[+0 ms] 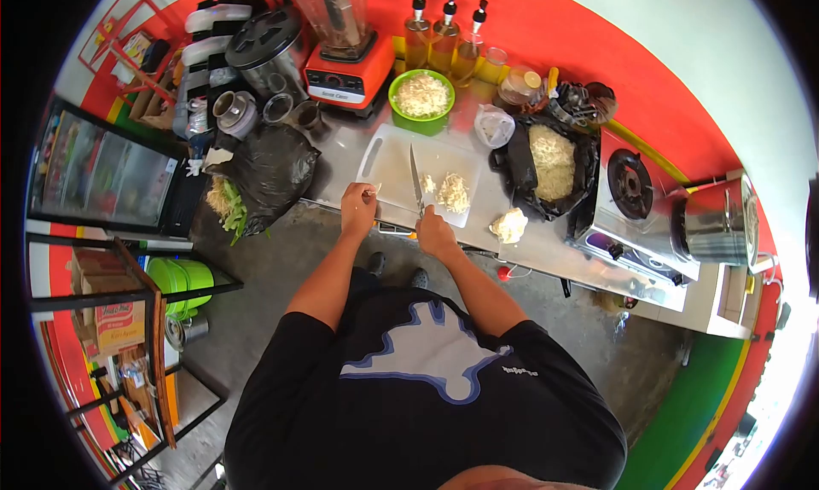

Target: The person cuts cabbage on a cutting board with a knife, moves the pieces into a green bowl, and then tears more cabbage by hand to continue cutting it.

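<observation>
My right hand [435,231] is closed round the handle of a long kitchen knife [415,174], its blade pointing away from me over the white cutting board [395,144]. Right of the blade lies a heap of pale, chopped food [453,193], with a smaller bit beside it. At the board's left front edge, my left hand [358,205] has its fingers curled together, and a small pale piece [377,188] shows at the fingertips. A pale clump [509,226] rests on the steel counter to the right of the board.
Behind the board stand a green bowl [421,125] of pale shreds, a red blender [348,79] and pump bottles [444,42]. To the right are a black bag [522,170] of pale food and a gas stove [631,191]. A black plastic bag [271,170] lies left.
</observation>
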A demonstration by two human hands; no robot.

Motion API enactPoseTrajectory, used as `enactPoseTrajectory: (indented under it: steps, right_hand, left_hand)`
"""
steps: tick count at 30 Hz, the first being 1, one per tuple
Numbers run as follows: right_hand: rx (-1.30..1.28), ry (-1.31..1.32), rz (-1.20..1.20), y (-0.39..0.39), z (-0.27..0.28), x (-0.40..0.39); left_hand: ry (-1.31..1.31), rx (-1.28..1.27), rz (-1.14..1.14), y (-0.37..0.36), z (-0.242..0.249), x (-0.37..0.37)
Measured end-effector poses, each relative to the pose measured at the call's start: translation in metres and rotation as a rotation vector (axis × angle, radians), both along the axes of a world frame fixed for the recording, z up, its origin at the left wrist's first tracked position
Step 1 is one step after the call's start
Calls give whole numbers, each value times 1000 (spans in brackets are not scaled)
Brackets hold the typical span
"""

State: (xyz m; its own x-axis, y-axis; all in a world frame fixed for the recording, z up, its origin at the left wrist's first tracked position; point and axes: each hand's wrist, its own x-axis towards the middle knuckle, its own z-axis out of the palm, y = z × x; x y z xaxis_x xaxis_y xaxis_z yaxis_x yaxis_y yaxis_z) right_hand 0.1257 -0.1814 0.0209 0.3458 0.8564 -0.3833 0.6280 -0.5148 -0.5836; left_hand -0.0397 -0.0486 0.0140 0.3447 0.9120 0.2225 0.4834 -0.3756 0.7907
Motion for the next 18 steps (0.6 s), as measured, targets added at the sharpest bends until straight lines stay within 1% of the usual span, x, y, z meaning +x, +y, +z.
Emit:
enactPoseTrajectory:
  steps: [5, 9, 10, 11, 13, 17, 18]
  right_hand:
    - [36, -23, -76, -10, -3, 9]
    - [-10, -66, -80, -8, 9, 13]
    - [-42, -88, -69, -9, 13, 13]
    - [-45, -88, -80, -9, 14, 13]
    - [-34, -95, -66, -7, 15, 12]
    - [-52, -109, -39, 1, 24, 2]
    - [-59, -126, -30, 4, 31, -2]
  left_hand:
    - [-44, 18, -117, 3, -5, 25]
    - [-52, 38, -253, 15, -16, 34]
    - [-6, 94, -283, 18, -18, 33]
    - [-7, 92, -295, 20, -20, 32]
    - [93, 193, -335, 24, -17, 29]
    - [72, 108, -403, 39, -21, 29]
    - [63, 27, -417, 42, -15, 30]
